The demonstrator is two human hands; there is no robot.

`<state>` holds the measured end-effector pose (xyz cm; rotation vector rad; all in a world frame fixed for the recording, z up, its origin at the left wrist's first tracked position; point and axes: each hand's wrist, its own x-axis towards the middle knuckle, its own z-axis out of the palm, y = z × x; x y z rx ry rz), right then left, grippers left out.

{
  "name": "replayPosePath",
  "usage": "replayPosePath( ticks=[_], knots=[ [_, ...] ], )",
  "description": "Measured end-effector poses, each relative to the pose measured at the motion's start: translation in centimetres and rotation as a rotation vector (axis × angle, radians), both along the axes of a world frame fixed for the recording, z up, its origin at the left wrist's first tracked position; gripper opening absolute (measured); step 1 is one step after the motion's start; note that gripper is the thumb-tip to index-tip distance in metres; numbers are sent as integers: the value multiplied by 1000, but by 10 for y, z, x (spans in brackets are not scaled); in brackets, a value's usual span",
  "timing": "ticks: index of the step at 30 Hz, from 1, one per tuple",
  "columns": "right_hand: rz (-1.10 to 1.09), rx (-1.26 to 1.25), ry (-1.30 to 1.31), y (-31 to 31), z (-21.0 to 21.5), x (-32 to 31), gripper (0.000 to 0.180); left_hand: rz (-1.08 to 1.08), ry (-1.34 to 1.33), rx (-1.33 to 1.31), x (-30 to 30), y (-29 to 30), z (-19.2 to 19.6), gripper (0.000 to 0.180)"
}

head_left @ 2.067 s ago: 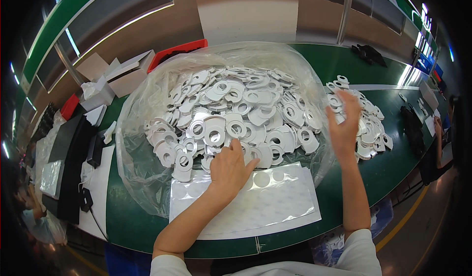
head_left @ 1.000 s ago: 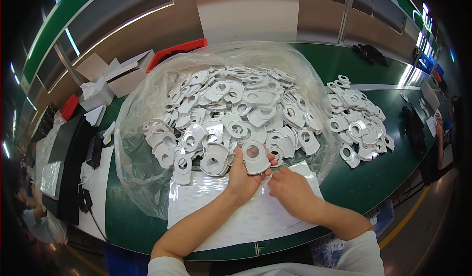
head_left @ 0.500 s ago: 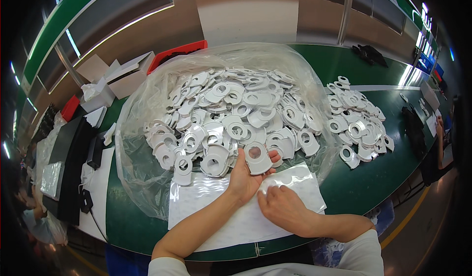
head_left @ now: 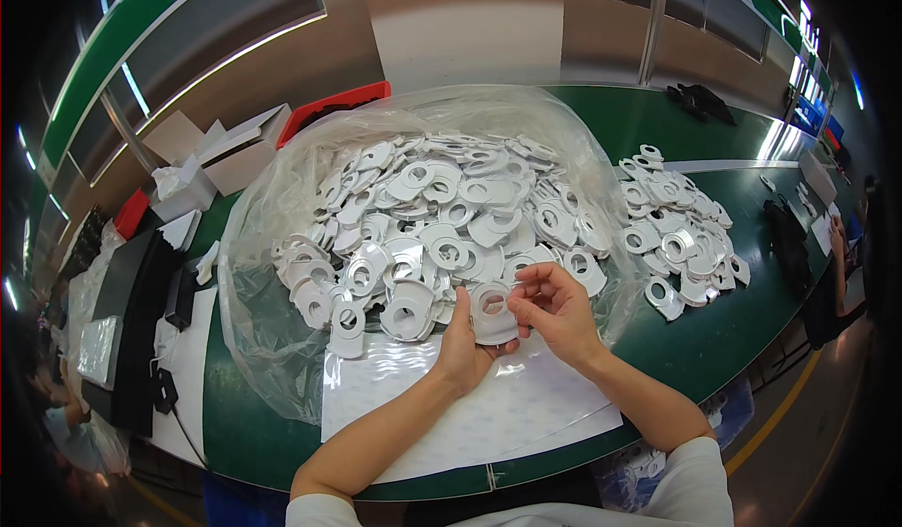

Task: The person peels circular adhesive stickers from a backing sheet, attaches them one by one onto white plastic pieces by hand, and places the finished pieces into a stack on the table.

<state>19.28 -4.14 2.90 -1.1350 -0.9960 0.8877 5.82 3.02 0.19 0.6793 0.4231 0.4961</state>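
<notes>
My left hand point(head_left: 462, 350) is closed around a white plastic part point(head_left: 494, 325), which has a rounded top with a large round hole and a flared lower end. At the part's right edge, my right hand point(head_left: 556, 313) has thumb and forefinger drawn together; whatever may be between them is too small to make out. Both hands are above a white sheet with a glossy film point(head_left: 451, 424) at the table's front. Just beyond is a big heap of similar white plastic parts point(head_left: 446, 184) in an opened clear plastic bag point(head_left: 254, 330).
A smaller pile of white parts point(head_left: 681, 236) lies on the green table point(head_left: 714, 344) at right. Open cardboard boxes point(head_left: 246, 149) and a red bin point(head_left: 334, 106) stand back left. Black cloth point(head_left: 703, 104) lies back right. Another person's hand point(head_left: 838, 236) shows far right.
My right hand has risen from the glossy sheet to the right edge of the white plastic part. The left hand still holds that part in nearly the same place.
</notes>
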Motion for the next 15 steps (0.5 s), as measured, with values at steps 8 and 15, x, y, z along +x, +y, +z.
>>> replayPosePath(
  ticks=[8, 15],
  knots=[
    [-40, -23, 14, 3, -7, -1, 25, -27, 6, 30, 0, -2, 1, 53],
    [-36, -31, 5, 3, -6, -1, 25, -28, -1, 17, 0, -2, 0, 54]
  ],
)
